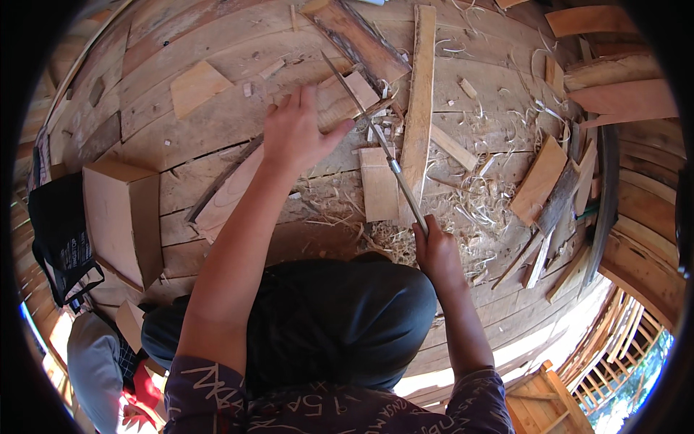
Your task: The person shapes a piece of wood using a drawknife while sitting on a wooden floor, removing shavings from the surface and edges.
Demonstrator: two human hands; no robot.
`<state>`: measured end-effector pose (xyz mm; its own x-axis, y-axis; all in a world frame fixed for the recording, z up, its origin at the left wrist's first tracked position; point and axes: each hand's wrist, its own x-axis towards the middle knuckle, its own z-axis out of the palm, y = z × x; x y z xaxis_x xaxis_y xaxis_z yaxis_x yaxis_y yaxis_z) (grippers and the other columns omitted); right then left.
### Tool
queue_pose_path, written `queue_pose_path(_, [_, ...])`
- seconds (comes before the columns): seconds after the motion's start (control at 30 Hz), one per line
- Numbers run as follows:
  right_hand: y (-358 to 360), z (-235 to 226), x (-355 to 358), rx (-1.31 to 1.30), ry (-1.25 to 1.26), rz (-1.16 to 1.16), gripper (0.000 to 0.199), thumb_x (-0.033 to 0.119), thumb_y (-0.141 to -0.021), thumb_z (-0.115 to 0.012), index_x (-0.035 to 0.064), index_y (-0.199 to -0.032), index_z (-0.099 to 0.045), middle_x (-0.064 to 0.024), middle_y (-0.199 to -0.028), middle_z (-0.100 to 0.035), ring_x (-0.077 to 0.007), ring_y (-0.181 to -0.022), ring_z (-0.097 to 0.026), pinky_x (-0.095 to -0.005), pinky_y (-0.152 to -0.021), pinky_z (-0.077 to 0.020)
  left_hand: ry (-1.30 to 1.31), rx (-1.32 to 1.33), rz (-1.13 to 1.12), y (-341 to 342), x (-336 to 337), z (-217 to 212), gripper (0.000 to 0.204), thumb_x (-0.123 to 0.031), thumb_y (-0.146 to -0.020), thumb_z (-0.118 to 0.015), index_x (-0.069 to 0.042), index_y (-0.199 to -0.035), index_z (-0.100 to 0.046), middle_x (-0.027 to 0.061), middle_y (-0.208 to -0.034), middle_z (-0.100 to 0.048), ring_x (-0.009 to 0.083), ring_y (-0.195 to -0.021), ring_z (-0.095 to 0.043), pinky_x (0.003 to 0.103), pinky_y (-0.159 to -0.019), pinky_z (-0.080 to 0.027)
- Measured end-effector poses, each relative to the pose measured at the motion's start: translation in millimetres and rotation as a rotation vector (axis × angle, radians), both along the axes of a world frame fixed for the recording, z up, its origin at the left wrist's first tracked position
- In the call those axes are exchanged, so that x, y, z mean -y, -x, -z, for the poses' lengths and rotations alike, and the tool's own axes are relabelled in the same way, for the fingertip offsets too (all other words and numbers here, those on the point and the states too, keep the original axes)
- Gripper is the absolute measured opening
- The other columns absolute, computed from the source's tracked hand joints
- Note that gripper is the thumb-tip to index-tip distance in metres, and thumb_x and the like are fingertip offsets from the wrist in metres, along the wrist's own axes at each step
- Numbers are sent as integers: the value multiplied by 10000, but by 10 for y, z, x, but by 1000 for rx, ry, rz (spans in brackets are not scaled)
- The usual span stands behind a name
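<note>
A pale wooden board [230, 189] lies slanted on the plank floor, with its far end [359, 88] past my left hand [295, 134]. That hand spans the board, fingers over its far edge and thumb stretched along the near side. My right hand [437, 249] is closed round the long straight handle [410, 194] of what looks like a hand saw. Its thin blade [341, 78] is seen nearly edge-on, crossing the board just beyond my left thumb; teeth cannot be made out. Small wood chips [377, 133] lie beside the blade.
A long narrow plank [419, 94] and a short block [378, 189] lie by the saw. Bark-edged wood [359, 40] sits farther off. Curled shavings [473, 206] cover the right side. A cardboard box [123, 217] and black bag [61, 235] stand left; offcuts [538, 181] lie right.
</note>
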<state>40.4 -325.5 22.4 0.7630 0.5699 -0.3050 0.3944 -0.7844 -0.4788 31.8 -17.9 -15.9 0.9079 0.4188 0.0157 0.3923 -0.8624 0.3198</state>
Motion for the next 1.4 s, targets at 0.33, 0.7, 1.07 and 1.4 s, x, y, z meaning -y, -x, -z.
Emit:
queue_pose_path(0.33, [-144, -16, -167, 24, 35, -23, 170, 184, -950, -588, 25, -916, -537, -219, -590, -606, -411, -581, -643, -485, -496, -518, -53, 94, 3, 3, 11, 45, 731, -519, -794, -693, 17, -1248, -491, 196, -1091, -642, 328, -972, -650, 447, -817, -493])
queue_pose_path(0.7, [-43, -195, -79, -12, 56, -18, 149, 178, -959, -576, 39, -934, -529, -203, -587, -611, -398, -563, -645, -488, -484, -512, -47, 62, 16, -36, 4, 34, 741, -550, -759, -716, -4, -1215, -510, 183, -1008, -672, 310, -929, -666, 438, -791, -514])
queue_pose_path(1.07, [-187, -181, -417, -28, 48, -24, 151, 157, -957, -573, 25, -915, -513, -229, -586, -602, -421, -585, -643, -495, -489, -518, -127, 164, -8, -31, 11, 87, 720, -607, -728, -706, -1, -1093, -571, 139, -906, -675, 258, -846, -676, 413, -749, -509])
queue_pose_path(1.4, [-180, -202, -534, -28, 53, -7, 147, 167, -965, -552, 27, -945, -511, -238, -608, -616, -437, -607, -644, -515, -511, -525, 22, 57, -25, -73, -28, 57, 728, -564, -786, -696, 17, -1192, -530, 189, -1003, -665, 323, -932, -661, 436, -812, -506])
